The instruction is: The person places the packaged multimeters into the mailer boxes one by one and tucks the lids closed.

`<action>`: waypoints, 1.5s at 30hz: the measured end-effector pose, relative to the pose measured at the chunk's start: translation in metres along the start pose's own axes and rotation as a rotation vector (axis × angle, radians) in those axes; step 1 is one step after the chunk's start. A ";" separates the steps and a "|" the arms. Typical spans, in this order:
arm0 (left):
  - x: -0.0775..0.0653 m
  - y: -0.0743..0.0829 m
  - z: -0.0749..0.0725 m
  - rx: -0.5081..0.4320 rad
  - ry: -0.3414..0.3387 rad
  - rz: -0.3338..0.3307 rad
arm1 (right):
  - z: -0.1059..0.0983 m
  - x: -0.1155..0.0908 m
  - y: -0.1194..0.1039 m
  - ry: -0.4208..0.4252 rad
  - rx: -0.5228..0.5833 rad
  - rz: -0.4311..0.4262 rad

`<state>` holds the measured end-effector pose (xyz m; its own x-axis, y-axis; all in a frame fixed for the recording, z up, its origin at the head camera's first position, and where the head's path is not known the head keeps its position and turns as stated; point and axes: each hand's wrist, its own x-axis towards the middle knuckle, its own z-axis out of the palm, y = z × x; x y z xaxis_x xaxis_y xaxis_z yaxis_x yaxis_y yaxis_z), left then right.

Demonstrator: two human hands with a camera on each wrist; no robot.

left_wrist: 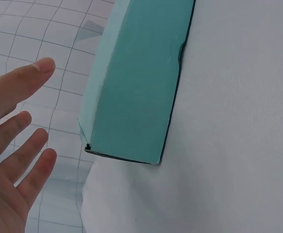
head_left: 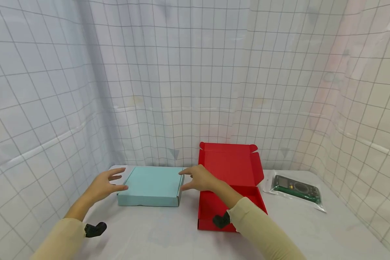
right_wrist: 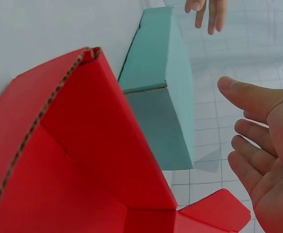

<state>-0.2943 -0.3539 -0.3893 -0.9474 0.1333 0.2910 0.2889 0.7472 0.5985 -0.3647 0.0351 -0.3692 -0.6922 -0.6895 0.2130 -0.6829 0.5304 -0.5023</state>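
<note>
A closed light-blue cardboard box (head_left: pixel 152 183) lies flat on the white table. Off its left side is my left hand (head_left: pixel 104 184), fingers spread and apart from the cardboard in the left wrist view. My right hand (head_left: pixel 198 178) hovers by the box's right side, thumb and fingers parted; the right wrist view shows a gap between that hand (right_wrist: pixel 273 150) and the blue box (right_wrist: pixel 156 82). Neither hand holds anything. Below the right forearm stands a red cardboard box (head_left: pixel 211 207), its lid (head_left: pixel 229 162) raised at the back. The forearm hides part of the red box.
At the right of the table (head_left: pixel 299 231) lies a green and black multimeter (head_left: pixel 297 187) in a clear plastic bag. White gridded curtains (head_left: pixel 182 90) hang behind the table and along both sides. A dark device is strapped at each wrist.
</note>
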 end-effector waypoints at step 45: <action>0.041 0.068 0.057 -0.222 -0.028 0.162 | -0.094 -0.071 0.054 0.089 0.029 0.081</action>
<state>-0.3219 -0.2606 -0.3791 -0.8888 0.2595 0.3777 0.4574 0.5543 0.6954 -0.3739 0.1592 -0.3327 -0.7639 -0.5978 0.2431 -0.6174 0.5673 -0.5449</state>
